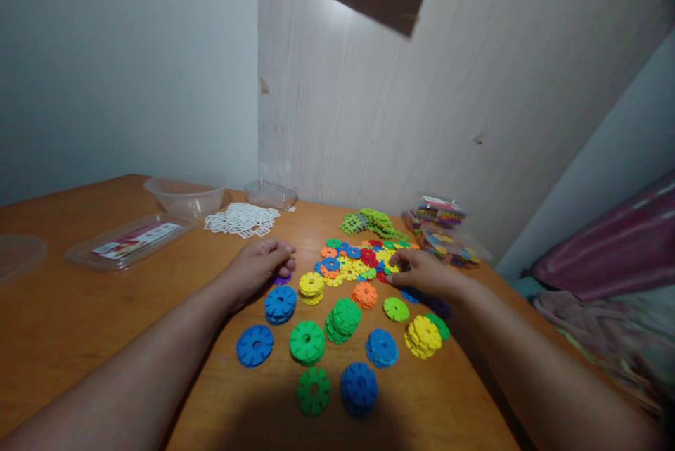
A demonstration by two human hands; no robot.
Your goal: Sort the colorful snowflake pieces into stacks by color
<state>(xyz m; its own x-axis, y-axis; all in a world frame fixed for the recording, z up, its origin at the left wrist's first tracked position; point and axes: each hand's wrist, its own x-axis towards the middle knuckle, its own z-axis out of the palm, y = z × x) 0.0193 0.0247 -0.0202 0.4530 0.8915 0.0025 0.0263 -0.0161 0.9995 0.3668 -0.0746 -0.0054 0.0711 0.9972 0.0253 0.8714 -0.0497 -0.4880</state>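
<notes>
My left hand (264, 259) rests on the table with its fingers curled, and whatever they may hold is hidden. A purple disc (283, 280) partly shows just below its fingers. Over the right edge of a mixed pile of notched plastic discs (348, 268) is my right hand (416, 269), thumb and forefinger apart near red and yellow discs. Closer to me stand stacks sorted by colour: blue discs (280, 305), yellow discs (311, 287), green discs (343, 319), orange discs (364, 295), more yellow discs (422, 335) and dark blue discs (359, 388). A light green disc (395, 309) lies among them.
White lattice pieces (242, 219) lie at the back left beside a clear bowl (185, 196) and a clear tray (271, 193). A labelled lid (131, 241) is at left. Green interlocking pieces (372, 222) sit at the back; filled clear containers (453, 243) stand at the right edge.
</notes>
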